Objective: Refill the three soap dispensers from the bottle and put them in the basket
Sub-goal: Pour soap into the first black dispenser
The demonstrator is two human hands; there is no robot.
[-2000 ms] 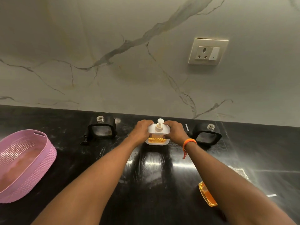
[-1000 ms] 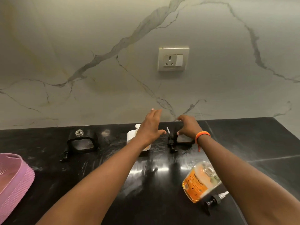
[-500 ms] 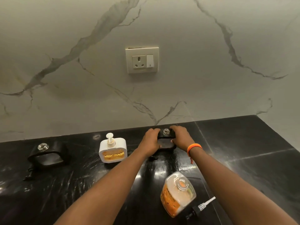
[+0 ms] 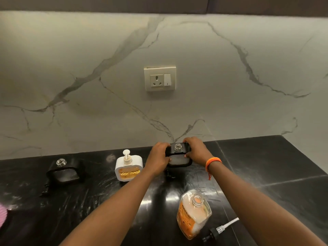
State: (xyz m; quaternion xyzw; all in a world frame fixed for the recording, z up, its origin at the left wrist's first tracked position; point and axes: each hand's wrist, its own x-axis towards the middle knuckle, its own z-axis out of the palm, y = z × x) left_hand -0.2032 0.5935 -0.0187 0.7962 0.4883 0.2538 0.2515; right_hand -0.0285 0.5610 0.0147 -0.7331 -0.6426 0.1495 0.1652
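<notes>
Your left hand [image 4: 158, 158] and right hand [image 4: 196, 150] both grip the black dispenser [image 4: 179, 157] at 12 o'clock on the dark surface [image 4: 275, 167], fingers curled round its two short sides, thumbs toward you. Its pump is off and the clear threaded neck [image 4: 177, 147] stands open on top.

You can expect a rigid, boxy shell that will not give under a squeeze. It looks empty, so probably light, and the glossy stone beneath will let it skid if you push instead of lifting. Keep hold of the side walls, low on the body, not the neck: that small glassy collar is the likely weak point and must stay clear for pouring.

The refill bottle [image 4: 193, 213] sits at 5 o'clock near your right forearm, uncapped, part full of orange soap. Judge it heavier and slick; take it round the flat waist. Its loose pump [image 4: 220, 229] lies just beside it.

At 10 o'clock the white dispenser [image 4: 128, 166] stands with pump fitted and soap showing. Farther out at 9 o'clock, a second black dispenser [image 4: 64, 172] waits open-necked. Only a pink sliver of the basket [image 4: 2, 214] shows at 8 o'clock.
</notes>
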